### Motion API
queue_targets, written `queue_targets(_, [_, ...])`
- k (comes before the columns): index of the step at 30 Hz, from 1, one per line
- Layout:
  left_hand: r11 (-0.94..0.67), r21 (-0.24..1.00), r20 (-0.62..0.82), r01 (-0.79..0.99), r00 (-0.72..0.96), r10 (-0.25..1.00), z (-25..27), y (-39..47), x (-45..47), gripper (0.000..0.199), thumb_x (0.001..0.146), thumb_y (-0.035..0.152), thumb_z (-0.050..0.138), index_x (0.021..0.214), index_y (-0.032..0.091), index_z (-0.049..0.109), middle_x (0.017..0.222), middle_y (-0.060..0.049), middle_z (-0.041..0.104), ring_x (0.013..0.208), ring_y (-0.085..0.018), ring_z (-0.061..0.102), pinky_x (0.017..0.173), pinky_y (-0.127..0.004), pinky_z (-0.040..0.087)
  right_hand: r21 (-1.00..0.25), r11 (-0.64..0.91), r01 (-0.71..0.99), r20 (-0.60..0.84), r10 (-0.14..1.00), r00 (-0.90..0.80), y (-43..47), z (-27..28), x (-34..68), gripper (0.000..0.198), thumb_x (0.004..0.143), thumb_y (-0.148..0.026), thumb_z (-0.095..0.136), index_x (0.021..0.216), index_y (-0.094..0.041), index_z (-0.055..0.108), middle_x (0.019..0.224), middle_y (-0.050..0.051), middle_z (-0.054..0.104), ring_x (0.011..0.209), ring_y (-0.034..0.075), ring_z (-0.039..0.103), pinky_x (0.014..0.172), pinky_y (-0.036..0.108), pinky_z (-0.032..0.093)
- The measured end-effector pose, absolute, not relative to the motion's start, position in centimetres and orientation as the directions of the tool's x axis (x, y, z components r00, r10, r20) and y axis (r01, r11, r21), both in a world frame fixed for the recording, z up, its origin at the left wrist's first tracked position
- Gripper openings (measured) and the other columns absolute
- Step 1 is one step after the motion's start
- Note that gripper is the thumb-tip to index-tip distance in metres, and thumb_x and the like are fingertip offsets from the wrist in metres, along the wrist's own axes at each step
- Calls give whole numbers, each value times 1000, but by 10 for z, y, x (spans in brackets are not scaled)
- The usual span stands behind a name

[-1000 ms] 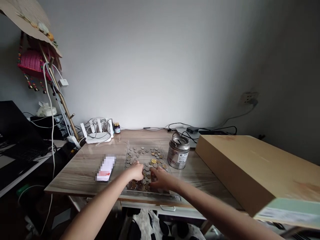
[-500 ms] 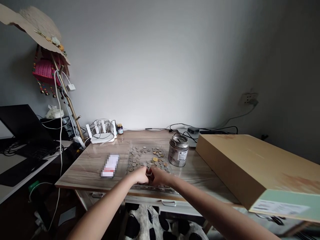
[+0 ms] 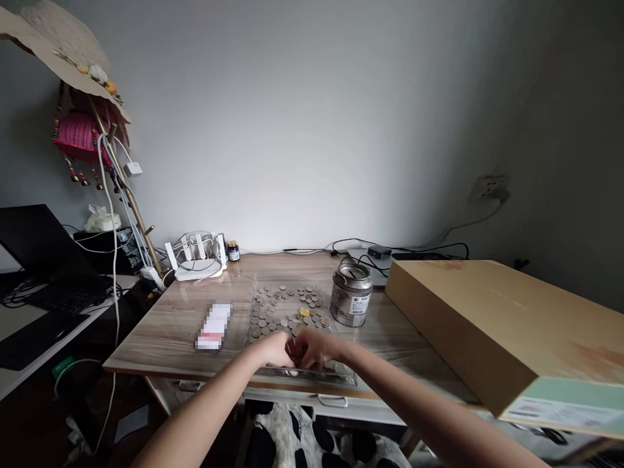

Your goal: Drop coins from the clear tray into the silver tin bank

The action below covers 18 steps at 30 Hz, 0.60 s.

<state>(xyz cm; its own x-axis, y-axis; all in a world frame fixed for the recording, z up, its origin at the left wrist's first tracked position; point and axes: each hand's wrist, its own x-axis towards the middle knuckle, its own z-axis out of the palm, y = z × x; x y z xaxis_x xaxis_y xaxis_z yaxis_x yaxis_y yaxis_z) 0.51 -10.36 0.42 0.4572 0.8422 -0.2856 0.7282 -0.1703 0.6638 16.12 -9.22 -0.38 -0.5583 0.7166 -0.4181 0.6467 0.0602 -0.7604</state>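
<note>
A clear plastic tray (image 3: 341, 378) lies on the wooden desk (image 3: 166, 325) and holds several scattered coins (image 3: 287, 307), mostly grey with a few golden ones. My left hand (image 3: 273, 349) and my right hand (image 3: 314, 346) meet over the tray's near part, fingertips together down among the coins. The fingers are curled and hide what lies under them, so I cannot tell whether either hand holds a coin. A metal tin can (image 3: 351, 301) with a slotted lid stands just right of the tray.
A long cardboard box (image 3: 492, 318) fills the desk's right side. A small flat packet (image 3: 213, 325) lies left of the tray. A white router (image 3: 195, 257), a small jar (image 3: 233, 251) and cables sit at the back. A laptop (image 3: 34, 253) stands on the left table.
My hands were spread apart on the coins a second ago; they have drawn together toward the tray's near edge. The view has shifted slightly.
</note>
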Motion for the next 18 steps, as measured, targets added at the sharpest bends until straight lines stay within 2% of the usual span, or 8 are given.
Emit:
queue_targets(3, [160, 864, -343, 478, 326, 881, -3, -93, 0, 32, 48, -1, 64, 77, 14, 60, 57, 3, 57, 52, -12, 54, 51, -23, 43, -808, -15, 589, -368, 793, -485, -82, 4, 170, 17, 47, -21, 66, 58, -13, 56, 43, -5, 50, 42, 9, 50, 39, 17, 38])
queue_targets(4, [292, 913, -370, 286, 273, 888, -4, -89, 0, 30, 51, -4, 62, 76, 13, 60, 56, 2, 56, 50, -11, 54, 52, -24, 44, -839, -18, 545, -320, 825, -466, -78, 9, 173, 17, 49, -24, 66, 59, -13, 57, 43, -5, 50, 42, 8, 50, 40, 17, 39])
queue_targets(6, [435, 891, -407, -130, 192, 893, -5, -81, 3, 21, 57, -5, 56, 72, 10, 58, 56, 0, 55, 50, -11, 53, 54, -25, 47, -897, 2, 442, -217, 869, -445, -71, 22, 174, 20, 54, -29, 66, 62, -12, 58, 46, -4, 52, 43, 7, 49, 43, 17, 40])
queue_targets(8, [444, 809, -421, -385, 147, 895, -4, -75, 10, 12, 66, 0, 49, 67, 10, 55, 58, -3, 54, 52, -10, 53, 57, -25, 48, -924, 35, 382, -154, 879, -452, -65, 35, 169, 23, 58, -33, 63, 66, -12, 60, 51, -3, 56, 45, 7, 50, 47, 18, 42])
queue_targets(10, [421, 772, -420, -476, 115, 900, -3, -74, 21, 14, 72, 6, 42, 64, 12, 51, 59, -3, 52, 53, -10, 52, 58, -24, 49, -900, 106, 423, -113, 880, -461, -61, 42, 159, 23, 63, -34, 60, 69, -12, 62, 55, 0, 59, 48, 8, 51, 48, 19, 42])
queue_targets(13, [383, 702, -401, -601, 111, 909, -5, -78, 36, 16, 76, 11, 38, 67, 14, 51, 64, -5, 55, 60, -12, 56, 59, -26, 50, -750, 266, 606, -18, 907, -422, -61, 44, 143, 18, 65, -28, 57, 68, -12, 66, 59, 2, 63, 53, 10, 54, 49, 19, 40])
queue_targets(15, [375, 579, -400, -724, 148, 905, -9, -82, 41, 15, 76, 13, 39, 69, 14, 52, 64, -5, 56, 59, -13, 56, 57, -27, 50, -635, 335, 696, 54, 918, -392, -64, 40, 137, 16, 65, -24, 56, 68, -14, 68, 61, 3, 65, 57, 11, 56, 52, 19, 40])
queue_targets(18, [361, 485, -409, -796, 158, 899, -15, -86, 42, 15, 76, 12, 41, 66, 14, 52, 63, -5, 57, 57, -12, 56, 55, -27, 49, -601, 381, 702, 117, 911, -394, -71, 34, 136, 18, 68, -25, 55, 69, -16, 70, 69, 4, 67, 67, 14, 59, 60, 21, 42])
